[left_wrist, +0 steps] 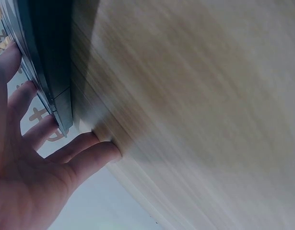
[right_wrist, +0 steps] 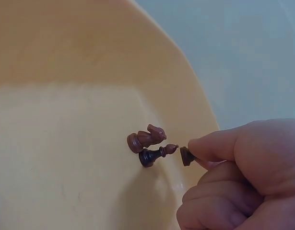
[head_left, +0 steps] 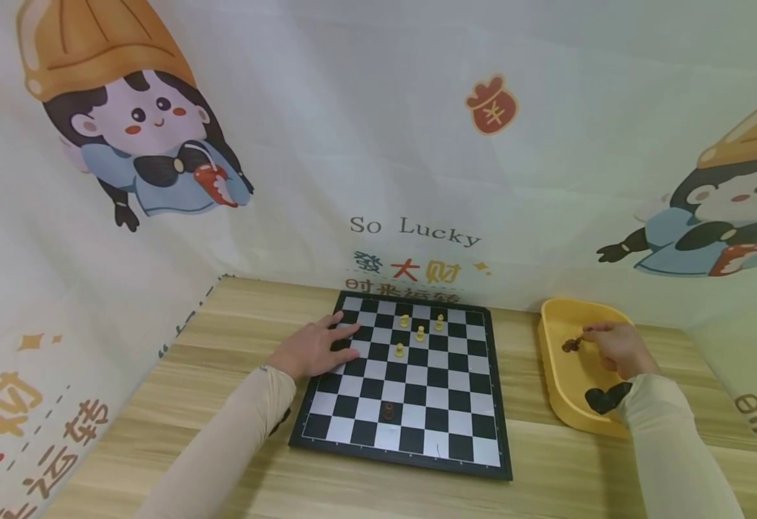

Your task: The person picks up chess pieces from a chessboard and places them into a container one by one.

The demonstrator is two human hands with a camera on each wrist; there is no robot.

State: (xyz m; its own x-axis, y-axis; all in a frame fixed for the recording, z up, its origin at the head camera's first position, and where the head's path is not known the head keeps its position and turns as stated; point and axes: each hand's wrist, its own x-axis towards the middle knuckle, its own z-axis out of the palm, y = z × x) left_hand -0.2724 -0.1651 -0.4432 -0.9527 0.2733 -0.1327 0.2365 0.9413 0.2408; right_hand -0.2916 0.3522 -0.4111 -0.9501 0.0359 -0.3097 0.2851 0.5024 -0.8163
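Observation:
My left hand (head_left: 316, 348) rests with spread fingers on the left edge of a black-and-white chessboard (head_left: 427, 378). In the left wrist view, some of its fingers reach over the board's dark rim (left_wrist: 46, 52) and others touch the tabletop. Thumb and forefinger of my right hand (right_wrist: 238, 177) pinch a dark brown chess piece (right_wrist: 186, 156) over the yellow tray (head_left: 550, 360); only its base shows. Close to those fingertips, a brown knight (right_wrist: 146, 139) and a dark bishop (right_wrist: 157, 155) lie on their sides in the tray.
Several pale yellow chess pieces (head_left: 420, 333) stand on the far half of the board. One brown piece (head_left: 388, 411) is on its near side. The wooden table (head_left: 223, 339) meets a printed cloth (head_left: 313, 144) at the back and sides.

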